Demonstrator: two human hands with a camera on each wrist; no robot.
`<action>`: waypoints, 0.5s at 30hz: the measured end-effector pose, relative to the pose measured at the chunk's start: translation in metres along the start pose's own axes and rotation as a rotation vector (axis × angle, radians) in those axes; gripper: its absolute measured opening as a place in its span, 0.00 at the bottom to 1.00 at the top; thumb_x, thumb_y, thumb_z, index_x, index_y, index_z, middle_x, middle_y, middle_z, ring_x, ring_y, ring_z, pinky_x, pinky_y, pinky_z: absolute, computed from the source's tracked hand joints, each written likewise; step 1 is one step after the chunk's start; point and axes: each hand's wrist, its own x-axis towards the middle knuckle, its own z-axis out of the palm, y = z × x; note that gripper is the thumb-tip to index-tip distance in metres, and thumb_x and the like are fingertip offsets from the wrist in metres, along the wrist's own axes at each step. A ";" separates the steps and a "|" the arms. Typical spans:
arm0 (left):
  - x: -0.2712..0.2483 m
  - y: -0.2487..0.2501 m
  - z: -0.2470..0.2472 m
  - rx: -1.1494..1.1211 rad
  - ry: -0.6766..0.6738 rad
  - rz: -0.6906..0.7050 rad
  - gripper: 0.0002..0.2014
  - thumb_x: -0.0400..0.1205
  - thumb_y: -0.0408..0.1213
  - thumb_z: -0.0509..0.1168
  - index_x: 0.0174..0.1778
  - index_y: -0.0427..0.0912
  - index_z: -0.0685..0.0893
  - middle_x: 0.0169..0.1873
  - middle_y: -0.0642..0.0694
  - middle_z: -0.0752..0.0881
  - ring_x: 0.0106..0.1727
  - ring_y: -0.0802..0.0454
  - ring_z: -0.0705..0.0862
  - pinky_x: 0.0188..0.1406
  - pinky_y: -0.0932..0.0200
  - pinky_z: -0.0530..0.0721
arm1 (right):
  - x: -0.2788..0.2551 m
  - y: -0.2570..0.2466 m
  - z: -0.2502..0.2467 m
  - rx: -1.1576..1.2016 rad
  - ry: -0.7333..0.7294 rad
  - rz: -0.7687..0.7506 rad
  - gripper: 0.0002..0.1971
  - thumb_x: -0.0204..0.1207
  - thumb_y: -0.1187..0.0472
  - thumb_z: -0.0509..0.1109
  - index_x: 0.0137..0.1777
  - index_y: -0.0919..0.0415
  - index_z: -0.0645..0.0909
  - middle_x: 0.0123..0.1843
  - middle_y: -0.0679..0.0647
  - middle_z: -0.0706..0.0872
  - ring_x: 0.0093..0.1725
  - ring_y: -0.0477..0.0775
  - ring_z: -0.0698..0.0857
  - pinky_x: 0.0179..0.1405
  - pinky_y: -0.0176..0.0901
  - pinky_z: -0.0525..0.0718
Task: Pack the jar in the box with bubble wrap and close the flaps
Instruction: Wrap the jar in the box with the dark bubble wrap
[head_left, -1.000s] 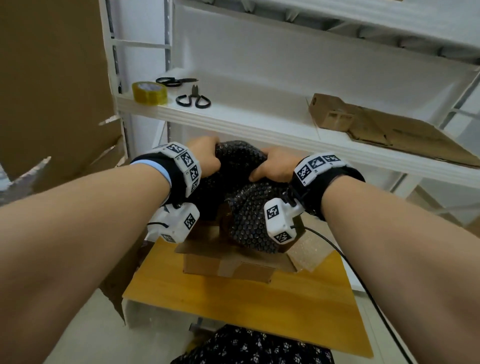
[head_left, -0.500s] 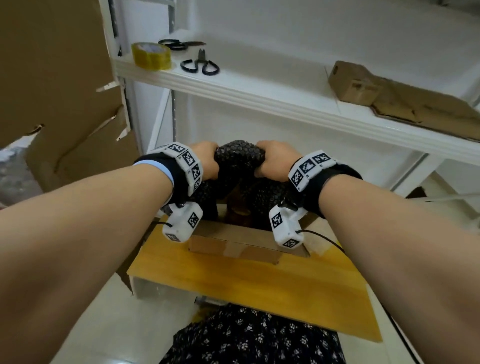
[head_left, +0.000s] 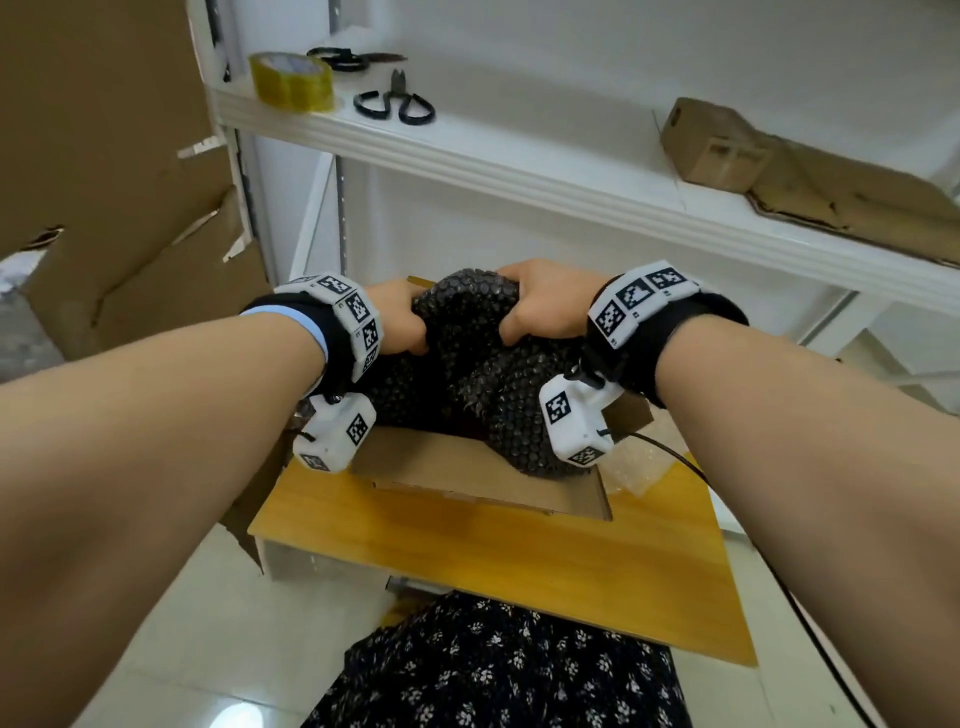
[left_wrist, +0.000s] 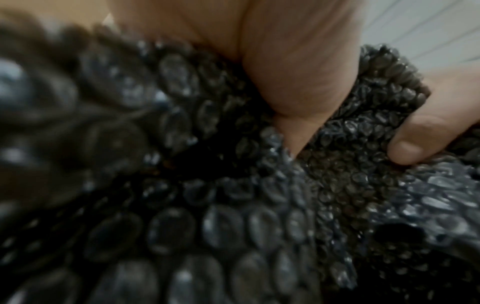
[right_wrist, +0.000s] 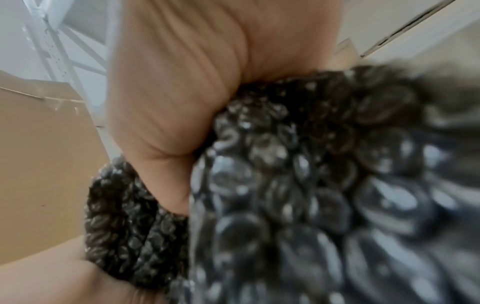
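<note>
Left hand (head_left: 402, 317) and right hand (head_left: 540, 306) both grip the bubble wrap (head_left: 478, 364) bundle; held over the box (head_left: 467, 467), probably for insertion.

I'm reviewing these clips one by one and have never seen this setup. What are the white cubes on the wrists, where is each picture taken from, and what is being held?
No machine here: a person works with bare hands. The white cubes with black patterns are small cameras strapped to each wrist. The wide picture comes from a camera on the head, looking down; the two close-ups look along each hand.

The left hand and right hand both grip a bunch of black bubble wrap above an open cardboard box, which stands on a wooden table. The jar cannot be seen.

On the white shelf behind lie a roll of tape, two pairs of scissors and flattened cardboard.
</note>
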 end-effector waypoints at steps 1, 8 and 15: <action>0.001 0.000 0.001 0.003 -0.005 -0.002 0.15 0.76 0.29 0.71 0.57 0.45 0.82 0.44 0.44 0.82 0.46 0.45 0.80 0.46 0.59 0.74 | 0.002 0.001 0.000 -0.020 -0.011 0.011 0.18 0.69 0.62 0.77 0.59 0.60 0.83 0.50 0.59 0.89 0.49 0.59 0.88 0.52 0.51 0.87; 0.006 -0.007 0.003 0.015 0.001 -0.040 0.27 0.75 0.38 0.74 0.70 0.43 0.77 0.61 0.41 0.84 0.60 0.41 0.82 0.57 0.55 0.76 | 0.015 -0.006 0.003 -0.293 0.106 -0.096 0.28 0.76 0.68 0.65 0.77 0.59 0.71 0.54 0.57 0.86 0.52 0.61 0.84 0.47 0.52 0.87; 0.013 -0.010 -0.003 -0.143 -0.093 -0.102 0.46 0.58 0.52 0.84 0.71 0.49 0.70 0.61 0.49 0.82 0.61 0.47 0.80 0.67 0.48 0.76 | 0.026 0.006 0.012 -0.304 0.218 -0.012 0.23 0.76 0.68 0.63 0.70 0.56 0.74 0.36 0.49 0.79 0.37 0.56 0.82 0.23 0.39 0.71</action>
